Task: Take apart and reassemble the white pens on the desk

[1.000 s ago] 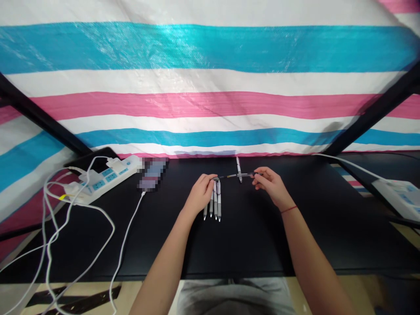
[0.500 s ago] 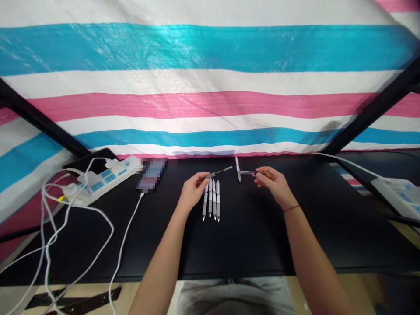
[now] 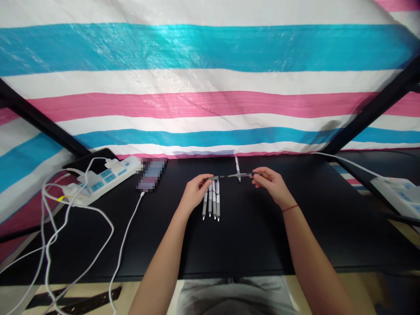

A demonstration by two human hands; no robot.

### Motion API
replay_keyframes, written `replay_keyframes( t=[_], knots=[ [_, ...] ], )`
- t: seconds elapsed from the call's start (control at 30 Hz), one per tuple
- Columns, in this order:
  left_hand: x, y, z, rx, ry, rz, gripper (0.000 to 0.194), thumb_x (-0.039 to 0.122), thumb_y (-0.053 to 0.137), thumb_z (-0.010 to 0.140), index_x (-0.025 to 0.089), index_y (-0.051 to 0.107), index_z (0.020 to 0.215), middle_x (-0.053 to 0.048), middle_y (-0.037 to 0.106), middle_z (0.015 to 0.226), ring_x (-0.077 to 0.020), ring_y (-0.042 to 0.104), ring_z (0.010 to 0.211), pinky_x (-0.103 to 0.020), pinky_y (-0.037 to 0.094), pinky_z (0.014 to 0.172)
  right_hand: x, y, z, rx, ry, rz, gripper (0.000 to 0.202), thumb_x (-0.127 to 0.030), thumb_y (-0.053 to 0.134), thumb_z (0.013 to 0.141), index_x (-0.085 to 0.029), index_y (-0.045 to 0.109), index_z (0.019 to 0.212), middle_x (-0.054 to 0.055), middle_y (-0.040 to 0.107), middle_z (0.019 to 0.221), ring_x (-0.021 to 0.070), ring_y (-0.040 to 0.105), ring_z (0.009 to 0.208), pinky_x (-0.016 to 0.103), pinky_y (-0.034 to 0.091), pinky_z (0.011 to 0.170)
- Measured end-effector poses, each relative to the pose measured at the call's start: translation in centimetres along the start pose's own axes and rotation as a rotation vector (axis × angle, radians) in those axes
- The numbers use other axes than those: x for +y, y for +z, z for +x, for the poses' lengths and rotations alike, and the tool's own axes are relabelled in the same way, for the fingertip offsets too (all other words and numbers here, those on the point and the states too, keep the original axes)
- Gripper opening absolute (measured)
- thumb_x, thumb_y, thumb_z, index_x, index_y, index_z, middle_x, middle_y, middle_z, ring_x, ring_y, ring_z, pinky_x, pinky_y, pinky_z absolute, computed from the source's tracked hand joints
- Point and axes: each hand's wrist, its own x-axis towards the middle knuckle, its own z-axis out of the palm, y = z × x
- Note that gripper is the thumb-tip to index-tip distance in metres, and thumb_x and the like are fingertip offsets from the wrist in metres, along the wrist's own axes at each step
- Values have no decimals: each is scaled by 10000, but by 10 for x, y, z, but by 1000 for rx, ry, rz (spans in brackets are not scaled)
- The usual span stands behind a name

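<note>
My left hand (image 3: 196,191) pinches the grey grip section of a pen (image 3: 215,178), with a dark refill (image 3: 224,176) sticking out to the right. My right hand (image 3: 271,184) has its fingers closed on a clear pen barrel (image 3: 246,175). The refill's end meets the barrel's left end, the two nearly in line; how far it reaches inside is too small to tell. Below my left fingers several white and grey pens (image 3: 214,203) lie side by side, tips toward me. Another white pen (image 3: 237,165) lies behind the barrel, partly crossed by it.
On the left of the black table (image 3: 249,245) sit a white power strip (image 3: 105,178) with tangled cables and a blurred phone (image 3: 151,175) on a charging cable (image 3: 127,234). A second power strip (image 3: 398,194) is at the right. A striped sheet (image 3: 210,105) hangs behind.
The refill has tilted down to level, and the clear barrel has come into line with it. Their ends, apart before, now meet between my hands.
</note>
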Motion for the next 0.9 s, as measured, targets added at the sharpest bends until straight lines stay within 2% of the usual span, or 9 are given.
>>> replay_keyframes(
  t=[0.2,0.47,0.67,0.73,0.83,0.9],
  knots=[
    [5,1,-1,-14,16,4,250,316,551,864,195,670,1048,-55,696,1026,-171,654,836,-288,524,776,-1,0,-1,-18,-9,-5,273,-379,692,765,-179,634,943,47,666,789,156,608,671,285,489,592],
    [5,7,-3,-58,16,-21,249,329,575,856,212,679,1050,-44,697,1008,-168,649,838,-273,502,767,-2,13,-4,-95,5,-35,265,-361,705,754,-193,640,949,37,665,798,175,638,709,294,496,606],
    [-2,13,-4,-29,-46,-101,271,360,651,800,189,673,1010,-27,692,821,-159,631,737,-263,487,708,-2,16,-4,-100,13,-57,292,-393,694,766,-183,645,963,50,685,798,179,639,711,310,500,635],
    [-4,14,-4,-23,-44,-117,253,368,655,795,184,682,966,-26,681,791,-158,624,726,-259,480,691,-4,16,-4,-89,23,-99,286,-429,665,785,-173,652,912,50,687,736,174,629,667,314,498,632],
    [-5,15,-4,-18,-47,-151,244,361,656,791,182,685,954,-26,676,781,-157,621,720,-259,477,687,-6,16,-3,-91,18,-186,334,-477,592,830,-166,633,718,42,645,613,163,601,615,303,485,611],
    [-5,16,-4,-11,-59,-173,241,354,659,786,183,683,954,-26,678,785,-160,624,730,-262,478,697,-6,15,-4,-102,22,-170,320,-477,579,839,-170,632,766,39,646,631,156,591,610,287,473,582]
  ],
)
